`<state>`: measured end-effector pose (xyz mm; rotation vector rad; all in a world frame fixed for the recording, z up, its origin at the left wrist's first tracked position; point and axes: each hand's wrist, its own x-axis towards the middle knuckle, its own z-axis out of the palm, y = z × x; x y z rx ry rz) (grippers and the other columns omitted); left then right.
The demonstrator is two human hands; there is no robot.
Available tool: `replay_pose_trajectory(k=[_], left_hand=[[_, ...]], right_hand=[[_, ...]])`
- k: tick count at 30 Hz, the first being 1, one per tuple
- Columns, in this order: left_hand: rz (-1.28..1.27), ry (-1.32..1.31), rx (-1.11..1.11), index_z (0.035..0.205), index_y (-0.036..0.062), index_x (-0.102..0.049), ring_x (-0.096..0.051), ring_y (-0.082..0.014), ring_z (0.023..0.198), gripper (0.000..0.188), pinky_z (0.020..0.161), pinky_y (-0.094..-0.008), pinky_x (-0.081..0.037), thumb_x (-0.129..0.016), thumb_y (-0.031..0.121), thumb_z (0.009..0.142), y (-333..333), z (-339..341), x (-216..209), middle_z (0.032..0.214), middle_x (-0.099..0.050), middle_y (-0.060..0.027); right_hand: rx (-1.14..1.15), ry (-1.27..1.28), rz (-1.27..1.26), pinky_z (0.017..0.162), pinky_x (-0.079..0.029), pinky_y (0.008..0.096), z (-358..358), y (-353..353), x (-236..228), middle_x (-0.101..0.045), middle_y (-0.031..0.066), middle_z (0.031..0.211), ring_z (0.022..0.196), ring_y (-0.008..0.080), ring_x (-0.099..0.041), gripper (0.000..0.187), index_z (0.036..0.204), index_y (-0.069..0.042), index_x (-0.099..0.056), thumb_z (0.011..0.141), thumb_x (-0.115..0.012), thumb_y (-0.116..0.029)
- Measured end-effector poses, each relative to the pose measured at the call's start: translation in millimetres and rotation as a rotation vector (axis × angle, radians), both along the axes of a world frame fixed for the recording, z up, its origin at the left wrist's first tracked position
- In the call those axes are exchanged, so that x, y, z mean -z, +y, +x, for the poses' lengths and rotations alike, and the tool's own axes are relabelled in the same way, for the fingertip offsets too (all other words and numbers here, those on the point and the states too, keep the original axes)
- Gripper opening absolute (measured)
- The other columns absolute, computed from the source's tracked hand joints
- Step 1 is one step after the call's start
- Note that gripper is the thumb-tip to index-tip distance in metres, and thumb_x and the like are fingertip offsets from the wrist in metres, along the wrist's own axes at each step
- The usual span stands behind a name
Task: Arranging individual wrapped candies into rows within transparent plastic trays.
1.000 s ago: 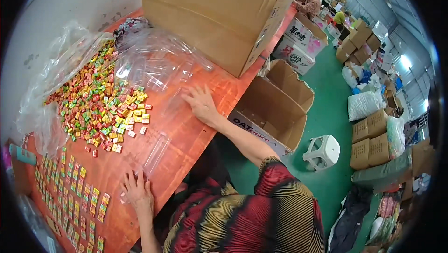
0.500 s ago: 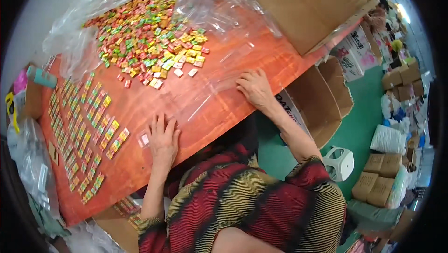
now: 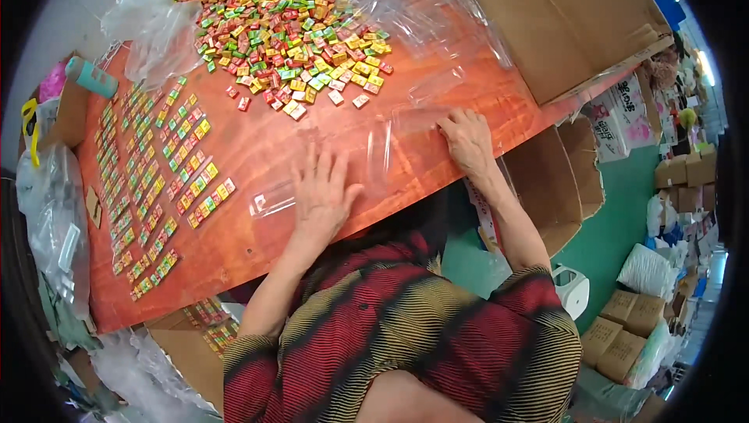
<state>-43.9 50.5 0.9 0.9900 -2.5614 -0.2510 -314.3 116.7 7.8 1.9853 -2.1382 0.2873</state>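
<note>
On the small coloured pieces in the pile (image 3: 289, 41) we see marks too tiny to read. Well to the right of the pile, a white carton (image 3: 624, 119) carries bold black characters and pink print; farther right and nearer us, stacked brown cartons (image 3: 620, 345) bear small dark lettering that we cannot make out. The open-topped carton (image 3: 542, 181), below and right of the pile, has a printed side mostly hidden by an arm.

Just nearer us than the pile, the left hand (image 3: 318, 189) lies palm down with its fingers spread, over a clear plastic piece (image 3: 273, 203) whose end shows beyond it. To the pile's lower right, the right hand (image 3: 470, 142) has curled fingers near another clear plastic piece (image 3: 380, 146) between the hands; we cannot tell whether they pinch anything.

Both hands reach in over the near edge of the red tabletop (image 3: 226, 263), which slants up toward the right of the pile. A strip of that surface separates the pile from the left hand. Lined-up rows (image 3: 211, 203) sit left of and nearer us than the pile; crumpled clear plastic (image 3: 413, 10) and a large cardboard box (image 3: 554, 17) bound its right. Green floor (image 3: 624, 205) stretches right of it, beyond the table.
</note>
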Motion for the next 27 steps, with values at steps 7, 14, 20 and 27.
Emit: replay_pose_trajectory(k=[7,14,20,27], left_hand=[[0.061,0.038,0.111,0.123,0.0039,-0.043,-0.034,-0.0397,0.118,0.064,0.095,-0.058,-0.025,-0.062,0.039,0.073,15.7,-32.8,-9.4,0.121,-0.041,-0.0189],[0.091,-0.008,0.214,0.118,0.0004,-0.044,-0.035,-0.0409,0.116,0.058,0.096,-0.0515,-0.029,-0.061,0.036,0.075,25.7,-60.8,1.3,0.121,-0.041,-0.0214],[0.153,0.038,0.32,0.114,-0.001,-0.047,-0.035,-0.0422,0.117,0.046,0.096,-0.0493,-0.031,-0.06,0.023,0.077,24.8,-46.9,0.9,0.124,-0.037,-0.0259],[0.288,0.149,0.35,0.11,-0.0022,-0.049,-0.035,-0.0429,0.119,0.035,0.097,-0.0491,-0.031,-0.055,0.011,0.077,21.9,-51.8,-2.9,0.125,-0.036,-0.0274]], right_hand=[[0.017,-0.061,-0.008,0.067,-0.04,0.0391,8.5,4.1,2.2,-0.054,0.0092,0.083,0.081,0.0271,-0.052,0.014,0.082,-0.007,-0.059,0.072,-0.049,-0.01],[-0.088,-0.158,-0.152,0.072,-0.04,0.04,-26.4,-37.5,-4.2,-0.057,0.0079,0.093,0.092,0.0271,-0.052,0.019,0.088,-0.01,-0.061,0.071,-0.052,-0.008],[0.112,-0.026,-0.092,0.076,-0.038,0.0413,-55.1,-33.1,14.7,-0.057,0.0074,0.098,0.095,0.0266,-0.051,0.022,0.096,-0.012,-0.061,0.076,-0.05,-0.009],[0.158,-0.126,-0.099,0.081,-0.037,0.041,-24.1,-18.0,-8.6,-0.057,0.0088,0.095,0.094,0.0263,-0.051,0.022,0.097,-0.01,-0.06,0.077,-0.051,-0.01]])
